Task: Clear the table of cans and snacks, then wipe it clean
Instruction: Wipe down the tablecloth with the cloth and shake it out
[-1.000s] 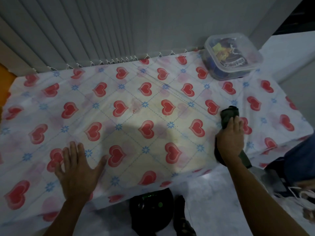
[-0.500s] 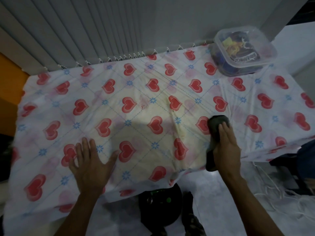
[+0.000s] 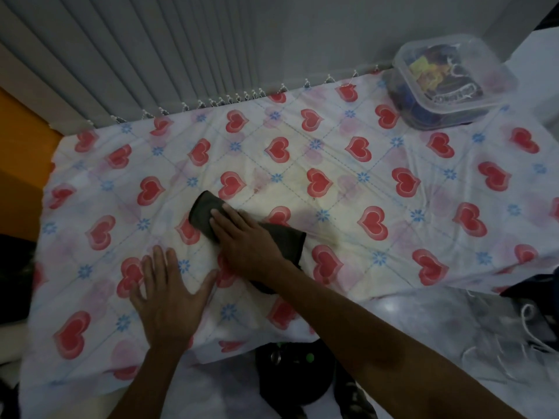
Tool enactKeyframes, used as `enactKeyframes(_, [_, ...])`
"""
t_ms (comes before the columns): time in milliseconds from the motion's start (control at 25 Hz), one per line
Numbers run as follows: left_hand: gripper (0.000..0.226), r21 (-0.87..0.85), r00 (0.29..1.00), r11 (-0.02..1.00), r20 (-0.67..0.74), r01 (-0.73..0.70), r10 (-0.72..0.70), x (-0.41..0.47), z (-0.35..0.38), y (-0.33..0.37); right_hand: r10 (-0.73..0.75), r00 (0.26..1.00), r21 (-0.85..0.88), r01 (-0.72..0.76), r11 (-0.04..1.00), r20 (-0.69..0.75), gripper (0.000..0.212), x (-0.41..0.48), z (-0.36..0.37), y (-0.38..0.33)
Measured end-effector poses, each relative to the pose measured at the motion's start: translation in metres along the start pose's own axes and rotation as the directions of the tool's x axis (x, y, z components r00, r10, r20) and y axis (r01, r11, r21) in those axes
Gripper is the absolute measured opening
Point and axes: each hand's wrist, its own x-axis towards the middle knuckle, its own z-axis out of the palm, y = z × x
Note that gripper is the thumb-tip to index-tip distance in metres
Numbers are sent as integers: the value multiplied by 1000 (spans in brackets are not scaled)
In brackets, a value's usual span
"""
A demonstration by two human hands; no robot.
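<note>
While the right hand (image 3: 245, 237) presses flat on the dark cloth (image 3: 208, 214), probably ungripped, sweep toward three o'clock; left hand (image 3: 169, 294), open, pins the tablecloth (image 3: 393, 237).

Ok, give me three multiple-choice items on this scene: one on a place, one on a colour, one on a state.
1. Where is the box?
A. far right corner
B. near left corner
C. table centre

2. What colour are the hearts on the tablecloth?
A. green
B. red
C. black

3. What is the right hand doing?
A. hanging off the table
B. lifting the box
C. pressing the rag flat

Answers: 1 A, it sits by the blinds at the right end. 2 B, red hearts cover the cloth. 3 C, the palm lies on the rag, while the left hand is spread on the cloth.
</note>
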Motion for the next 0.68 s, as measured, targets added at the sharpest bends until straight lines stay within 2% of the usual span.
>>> enactKeyframes(80, [108,7,1000,1000,16,15,-15,0,1,0,30,998,36,-28,999,-54,63,23,-7,17])
enactKeyframes(160, [108,5,1000,1000,18,17,-17,0,3,0,145,987,45,-142,989,-74,57,43,-19,46])
enactKeyframes(240, [109,18,1000,1000,17,24,-25,0,4,0,272,960,19,-271,962,-59,61,50,-27,87])
enactKeyframes(440, [111,27,999,999,27,41,-42,2,5,0,589,800,65,-585,808,-114,66,6,-42,180])
enactKeyframes(680, [110,15,999,999,16,37,-37,2,0,1,762,629,85,-759,645,-155,66,-67,-49,222])
